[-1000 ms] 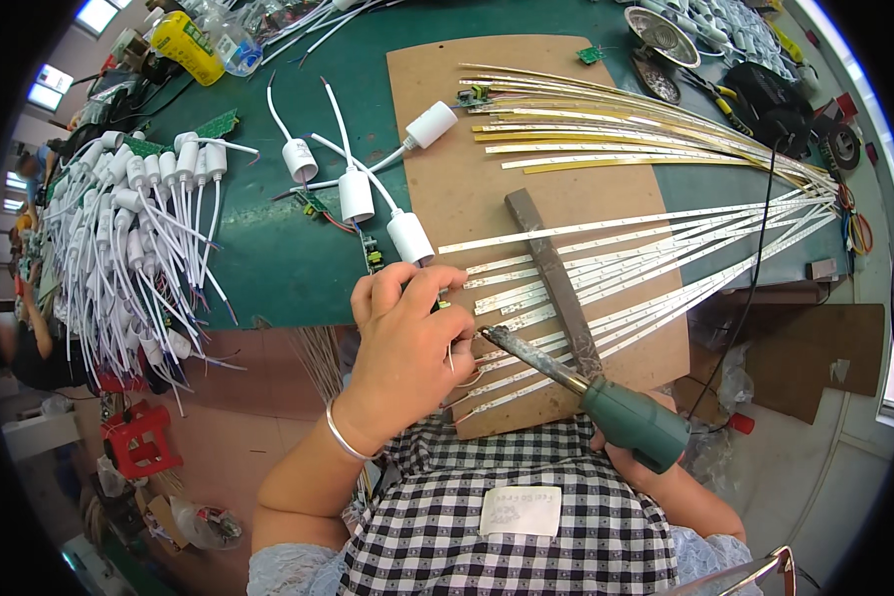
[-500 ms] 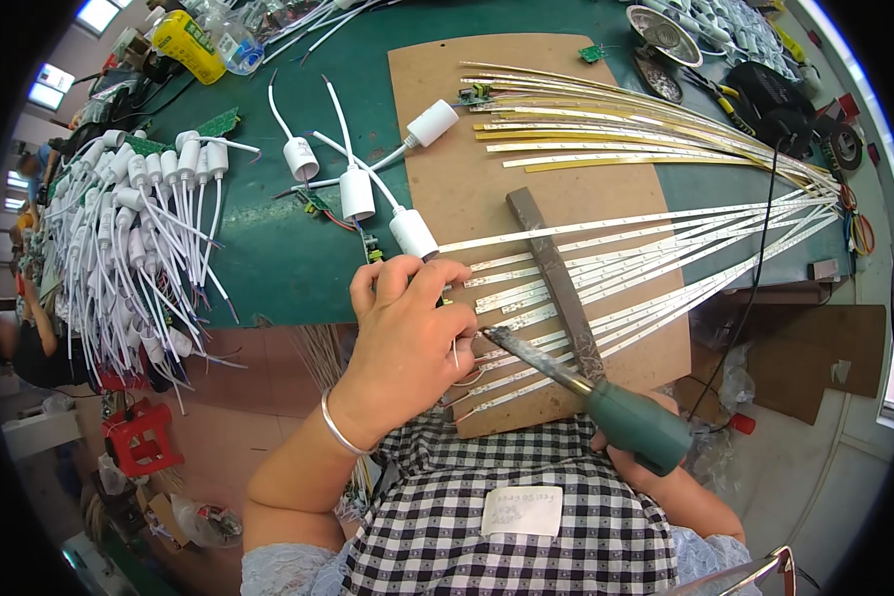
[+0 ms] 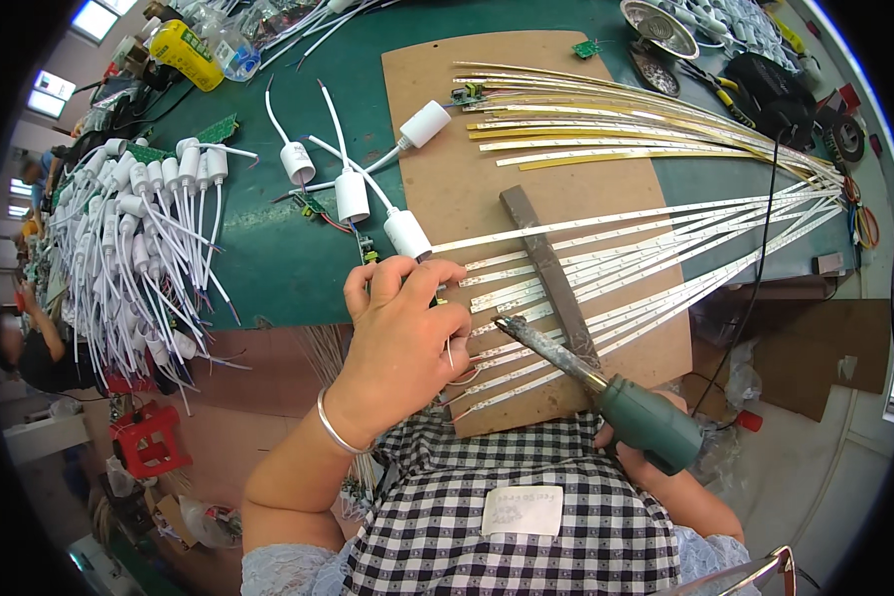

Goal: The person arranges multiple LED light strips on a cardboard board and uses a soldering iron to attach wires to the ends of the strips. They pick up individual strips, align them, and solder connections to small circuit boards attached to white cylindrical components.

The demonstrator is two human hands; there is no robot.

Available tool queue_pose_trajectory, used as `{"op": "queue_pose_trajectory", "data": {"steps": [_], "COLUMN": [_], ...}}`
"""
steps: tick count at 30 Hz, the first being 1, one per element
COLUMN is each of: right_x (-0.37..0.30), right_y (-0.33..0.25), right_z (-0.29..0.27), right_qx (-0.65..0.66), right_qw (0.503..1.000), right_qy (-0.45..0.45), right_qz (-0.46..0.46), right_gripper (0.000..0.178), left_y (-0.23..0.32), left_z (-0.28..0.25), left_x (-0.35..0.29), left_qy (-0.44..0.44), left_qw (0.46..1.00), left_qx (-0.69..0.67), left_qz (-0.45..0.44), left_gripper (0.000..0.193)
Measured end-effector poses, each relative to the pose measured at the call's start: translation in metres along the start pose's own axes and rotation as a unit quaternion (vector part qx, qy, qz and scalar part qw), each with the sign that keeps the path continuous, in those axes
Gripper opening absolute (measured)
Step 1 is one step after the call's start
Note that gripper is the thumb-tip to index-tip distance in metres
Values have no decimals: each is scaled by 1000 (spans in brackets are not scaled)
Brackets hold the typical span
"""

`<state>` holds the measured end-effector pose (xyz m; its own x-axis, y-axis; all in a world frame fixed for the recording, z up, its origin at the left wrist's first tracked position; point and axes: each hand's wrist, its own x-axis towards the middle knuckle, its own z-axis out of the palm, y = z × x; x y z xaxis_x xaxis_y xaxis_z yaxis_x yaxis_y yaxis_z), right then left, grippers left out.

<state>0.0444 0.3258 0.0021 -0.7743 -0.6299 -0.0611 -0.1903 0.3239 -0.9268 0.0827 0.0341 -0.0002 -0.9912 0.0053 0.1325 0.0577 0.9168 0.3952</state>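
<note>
My left hand [image 3: 402, 338] is over the left ends of the LED strips [image 3: 526, 295], its fingers pinched together. A thin white wire [image 3: 449, 355] pokes out beneath its fingertips; whatever else they hold is hidden. My right hand [image 3: 621, 447] grips a soldering iron [image 3: 656, 422] with a fat green handle, mostly covering the hand. The iron's dark tip points up and left, just right of my left fingers, above the strip ends. Beyond my left hand lies a white lamp holder [image 3: 407, 234], beside a small green circuit board [image 3: 368, 248].
A dark bar [image 3: 549, 278] lies across the strips on a brown board [image 3: 427, 79]. More yellow-and-white strips [image 3: 606, 124] fan out behind. Several lamp holders with wires [image 3: 134, 214] are heaped at left. A black cord [image 3: 768, 223] hangs at right, near pliers [image 3: 720, 94].
The soldering iron has shifted slightly right, and its tip has moved up and a little away from my left fingers. My left hand keeps its pinch in nearly the same place.
</note>
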Motion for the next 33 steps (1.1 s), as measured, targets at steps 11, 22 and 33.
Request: {"op": "queue_pose_trajectory", "data": {"steps": [11,22,33], "right_x": [2,-2,2], "right_y": [3,11,11], "right_z": [-2,-5,-6], "right_qx": [27,30,26], "right_qw": [1000,999,999], "right_qy": [-3,-9,-22], "right_qz": [-2,-13,-32], "right_gripper": [38,35,33], "left_y": [3,4,4], "left_z": [-2,-3,-2], "left_x": [-2,-1,-2], "left_qy": [-2,-3,5], "left_qw": [1000,1000,1000], "left_qx": [10,16,23], "left_qz": [-12,-10,-3], "left_gripper": [10,9,9]}}
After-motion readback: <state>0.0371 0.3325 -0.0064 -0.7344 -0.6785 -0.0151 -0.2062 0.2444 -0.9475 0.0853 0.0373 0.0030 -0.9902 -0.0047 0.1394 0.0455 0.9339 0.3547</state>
